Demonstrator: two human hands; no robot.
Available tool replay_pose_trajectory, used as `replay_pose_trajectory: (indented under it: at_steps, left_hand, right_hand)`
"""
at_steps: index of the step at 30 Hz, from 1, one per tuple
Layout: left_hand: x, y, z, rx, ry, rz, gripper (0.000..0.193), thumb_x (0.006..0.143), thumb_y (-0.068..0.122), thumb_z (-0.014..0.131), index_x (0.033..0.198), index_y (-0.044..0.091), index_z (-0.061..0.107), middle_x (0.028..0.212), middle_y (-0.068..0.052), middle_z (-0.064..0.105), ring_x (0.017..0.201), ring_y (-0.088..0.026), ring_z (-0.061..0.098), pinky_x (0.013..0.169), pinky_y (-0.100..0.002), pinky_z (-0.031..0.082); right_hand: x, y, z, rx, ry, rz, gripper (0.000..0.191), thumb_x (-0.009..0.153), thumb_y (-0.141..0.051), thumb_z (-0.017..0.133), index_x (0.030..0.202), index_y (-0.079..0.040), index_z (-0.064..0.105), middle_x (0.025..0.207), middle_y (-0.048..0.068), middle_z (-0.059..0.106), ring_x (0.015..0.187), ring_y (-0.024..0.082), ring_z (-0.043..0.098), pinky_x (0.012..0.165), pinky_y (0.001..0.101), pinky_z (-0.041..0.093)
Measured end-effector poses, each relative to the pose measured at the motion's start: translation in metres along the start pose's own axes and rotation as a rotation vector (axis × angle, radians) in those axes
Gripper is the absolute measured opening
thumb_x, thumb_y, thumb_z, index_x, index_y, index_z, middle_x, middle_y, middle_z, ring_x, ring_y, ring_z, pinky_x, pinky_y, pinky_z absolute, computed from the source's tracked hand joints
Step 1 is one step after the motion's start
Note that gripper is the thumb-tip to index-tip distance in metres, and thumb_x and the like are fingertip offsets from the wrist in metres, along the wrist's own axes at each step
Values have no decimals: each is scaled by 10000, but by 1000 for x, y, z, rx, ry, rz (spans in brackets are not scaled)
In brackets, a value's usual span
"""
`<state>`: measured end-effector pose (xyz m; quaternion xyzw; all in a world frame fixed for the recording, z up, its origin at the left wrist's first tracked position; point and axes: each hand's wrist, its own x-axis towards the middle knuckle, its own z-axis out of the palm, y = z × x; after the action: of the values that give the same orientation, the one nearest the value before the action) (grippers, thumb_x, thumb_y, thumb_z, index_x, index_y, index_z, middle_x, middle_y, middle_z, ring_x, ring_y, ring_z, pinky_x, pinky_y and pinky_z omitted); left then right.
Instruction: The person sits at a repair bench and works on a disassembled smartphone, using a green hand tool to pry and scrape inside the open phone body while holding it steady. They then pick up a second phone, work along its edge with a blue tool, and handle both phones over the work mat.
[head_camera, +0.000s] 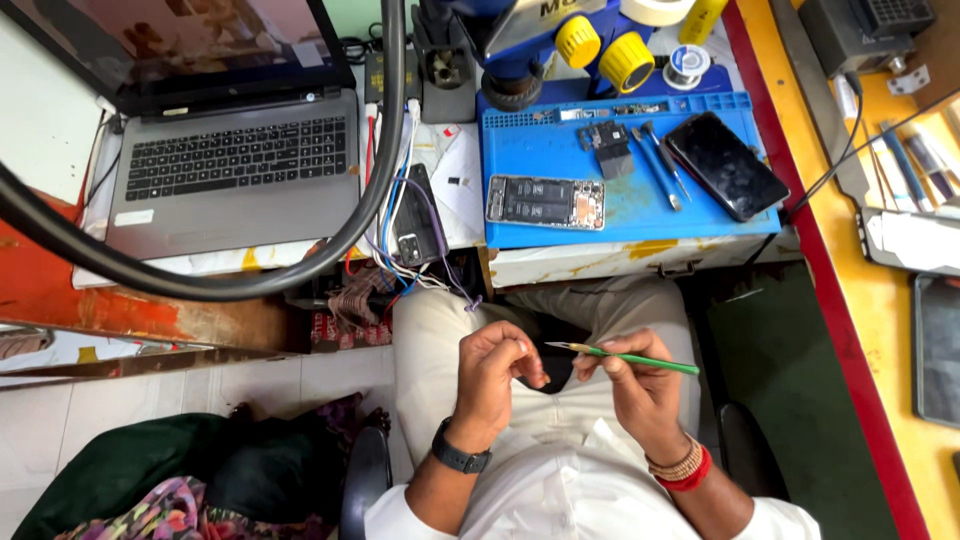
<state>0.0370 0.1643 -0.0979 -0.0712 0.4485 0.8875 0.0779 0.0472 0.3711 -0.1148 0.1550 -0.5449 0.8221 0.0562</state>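
Observation:
My right hand (640, 385) grips a thin green brush (630, 358) held level over my lap, its pale tip pointing left. My left hand (495, 375), a dark watch on its wrist, is curled just left of that tip, fingers bent inward near a small dark object partly hidden between the two hands. I cannot tell whether the left fingers pinch anything. Above my knees lies a blue work mat (650, 205) carrying an opened phone (545, 202) with its insides showing, a black phone panel (725, 165) and a small circuit part (608, 145).
A grey laptop (235, 165) stands open at the left. A thick black hose (300, 265) arcs across it. Tangled cables and a dark phone (415, 230) lie beside the mat. Metal tools (660, 165) rest on the mat. A microscope base with yellow knobs (605, 50) stands behind.

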Motion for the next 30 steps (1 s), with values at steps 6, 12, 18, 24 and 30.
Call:
replay_pose_trajectory:
  at_steps: [6,12,18,24,30]
  left_hand:
    - [26,36,4,555,-24,453,226,970,82,663,771,-10,605,663,-78,588,597,-175,562,610,-342,512]
    - [103,93,31,1249,-189,876,256,870,204,779,1011,24,663,1156,-151,657,1160,-350,600,1011,-478,485]
    - [182,108,42,1672,-321,814,699,795,395,802,1345,7,612,1407,-203,558,1372,-393,462,1215,-595,222]
    - [210,97,28,1602,-415,806,633,825,384,820,1301,3,649,1368,-184,581,1332,-346,505,1239,-597,290]
    - [220,97,24,1608,-510,941,586,771,336,886,1196,-26,707,1300,-222,589,1224,-373,532,1098,-542,453]
  right_hand:
    - [32,-12,-10,-58,145,-109,126,1087,-85,607,1165,-3,551,1055,200,693,898,266,723,812,430,620]
    - [83,-18,-10,-145,211,-156,149,1111,-123,575,1176,-21,488,1104,222,701,1060,309,735,905,504,655]
    - [137,-14,-10,-292,284,-197,247,1126,-137,565,1267,64,547,1124,220,699,1028,290,744,919,477,653]
    - [182,0,-9,-400,318,-167,91,1059,53,646,1138,88,616,1149,223,696,1062,286,732,968,459,645]
    - [211,5,-13,-877,185,-292,200,932,107,780,1062,49,639,1094,211,736,1070,290,754,893,337,604]
